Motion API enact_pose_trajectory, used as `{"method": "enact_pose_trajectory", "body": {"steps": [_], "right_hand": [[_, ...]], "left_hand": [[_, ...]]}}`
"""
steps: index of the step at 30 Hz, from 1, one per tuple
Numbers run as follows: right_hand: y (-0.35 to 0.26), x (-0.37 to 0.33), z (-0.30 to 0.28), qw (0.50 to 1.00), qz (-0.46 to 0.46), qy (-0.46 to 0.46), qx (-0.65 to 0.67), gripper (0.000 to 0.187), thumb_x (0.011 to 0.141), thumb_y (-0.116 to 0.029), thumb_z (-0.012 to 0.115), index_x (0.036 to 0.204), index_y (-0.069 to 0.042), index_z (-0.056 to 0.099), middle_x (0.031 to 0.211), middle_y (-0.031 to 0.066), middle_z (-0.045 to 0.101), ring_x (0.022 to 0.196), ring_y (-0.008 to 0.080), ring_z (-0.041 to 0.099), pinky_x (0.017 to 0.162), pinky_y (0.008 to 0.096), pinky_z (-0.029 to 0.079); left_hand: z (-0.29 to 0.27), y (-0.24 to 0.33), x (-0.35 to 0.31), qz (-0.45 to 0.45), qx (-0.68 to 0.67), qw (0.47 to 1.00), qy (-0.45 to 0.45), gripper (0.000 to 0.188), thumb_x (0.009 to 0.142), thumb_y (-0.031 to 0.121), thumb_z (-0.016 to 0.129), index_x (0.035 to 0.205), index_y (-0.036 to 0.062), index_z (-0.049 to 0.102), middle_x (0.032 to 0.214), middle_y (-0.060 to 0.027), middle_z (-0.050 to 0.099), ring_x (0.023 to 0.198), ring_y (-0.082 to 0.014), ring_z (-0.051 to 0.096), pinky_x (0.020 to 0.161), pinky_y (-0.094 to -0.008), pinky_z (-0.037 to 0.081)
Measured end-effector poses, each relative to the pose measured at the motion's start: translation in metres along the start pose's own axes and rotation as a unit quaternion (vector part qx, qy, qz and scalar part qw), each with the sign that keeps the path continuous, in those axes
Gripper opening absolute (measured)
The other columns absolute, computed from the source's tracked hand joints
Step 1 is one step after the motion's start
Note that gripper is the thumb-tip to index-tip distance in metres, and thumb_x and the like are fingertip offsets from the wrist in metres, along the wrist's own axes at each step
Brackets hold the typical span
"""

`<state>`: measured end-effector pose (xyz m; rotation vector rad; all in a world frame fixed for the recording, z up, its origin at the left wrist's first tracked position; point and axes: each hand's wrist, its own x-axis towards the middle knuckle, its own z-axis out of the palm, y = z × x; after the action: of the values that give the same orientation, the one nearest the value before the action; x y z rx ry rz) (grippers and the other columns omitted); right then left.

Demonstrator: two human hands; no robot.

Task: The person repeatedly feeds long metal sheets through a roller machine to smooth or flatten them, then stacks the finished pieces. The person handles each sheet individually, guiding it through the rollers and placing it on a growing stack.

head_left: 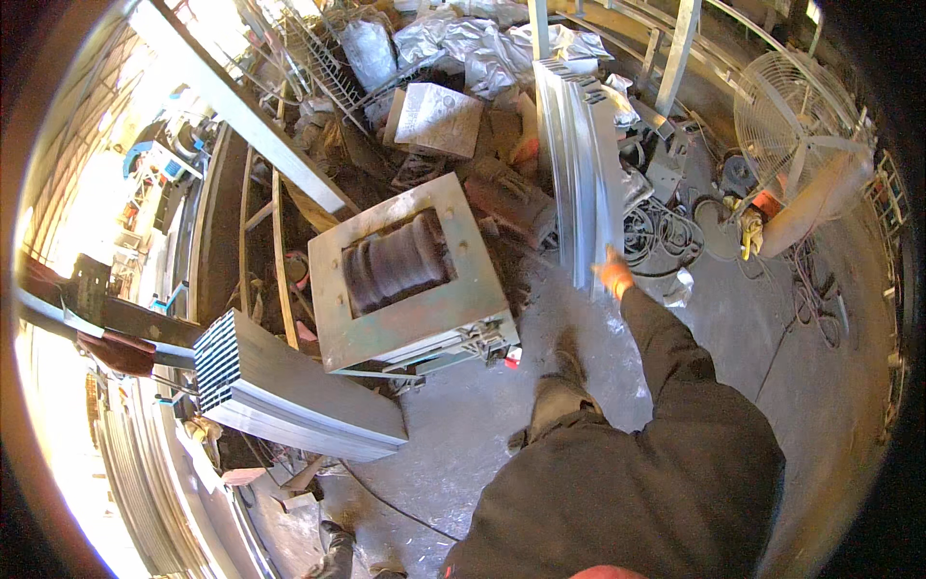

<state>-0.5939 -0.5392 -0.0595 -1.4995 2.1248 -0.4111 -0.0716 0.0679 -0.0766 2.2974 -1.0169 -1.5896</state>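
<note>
My right arm reaches forward, and my right hand (613, 276) in an orange glove is at the near right edge of a bundle of long silvery metal profiles (577, 183). Its fingers look stretched out, at least one of them pointing along the metal. Whether they touch the bundle is hard to tell. My left hand is out of sight. To the left of the bundle stands a greenish metal machine (338, 280) with a dark ribbed roller in its square top opening. Farther left, another stack of metal profiles (299, 396) shows its cut ends.
A large fan (796, 125) stands at the far right, with coiled cables (661, 236) on the floor near it. A white box (439, 118) and crumpled silvery sheeting (482, 48) lie behind the machine. A cable (395, 504) crosses the floor; another person's shoe (338, 534) shows at lower left.
</note>
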Motion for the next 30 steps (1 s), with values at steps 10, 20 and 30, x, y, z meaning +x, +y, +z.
{"method": "enact_pose_trajectory", "body": {"steps": [10, 20, 30], "right_hand": [[-0.115, 0.389, -0.183, 0.924, -0.231, 0.291, -0.087, 0.093, 0.096, -0.035, 0.085, 0.173, -0.007, 0.041, 0.171, 0.029, 0.05, 0.158, 0.0453, 0.048, 0.13, 0.0532, 0.042], [-0.083, 0.422, -0.197, 0.876, -0.335, 0.347, -0.017, 0.074, 0.101, -0.068, 0.075, 0.161, -0.029, 0.06, 0.181, 0.0216, 0.037, 0.159, 0.045, 0.049, 0.116, 0.0702, 0.047], [-0.035, 0.224, -0.245, 0.896, -0.427, 0.06, 0.101, 0.058, 0.094, -0.014, 0.092, 0.14, -0.006, 0.057, 0.168, 0.0233, 0.046, 0.156, 0.0481, 0.046, 0.119, 0.0617, 0.052]], "left_hand": [[0.103, 0.179, -0.014, -0.06, 0.047, 0.996, 0.042, 0.057, 0.103, 0.046, 0.075, 0.14, 0.0029, 0.073, 0.132, -0.0264, 0.078, 0.126, -0.043, 0.073, 0.106, -0.0542, 0.059], [0.103, 0.39, 0.024, 0.084, -0.028, 0.956, 0.281, 0.067, 0.103, 0.042, 0.079, 0.156, 0.0048, 0.062, 0.152, -0.0245, 0.065, 0.133, -0.0427, 0.068, 0.115, -0.0486, 0.054], [0.161, 0.385, -0.008, -0.01, -0.031, 0.979, 0.203, 0.078, 0.102, 0.047, 0.078, 0.165, 0.009, 0.053, 0.163, -0.0283, 0.055, 0.148, -0.0485, 0.057, 0.124, -0.0519, 0.049]]}}
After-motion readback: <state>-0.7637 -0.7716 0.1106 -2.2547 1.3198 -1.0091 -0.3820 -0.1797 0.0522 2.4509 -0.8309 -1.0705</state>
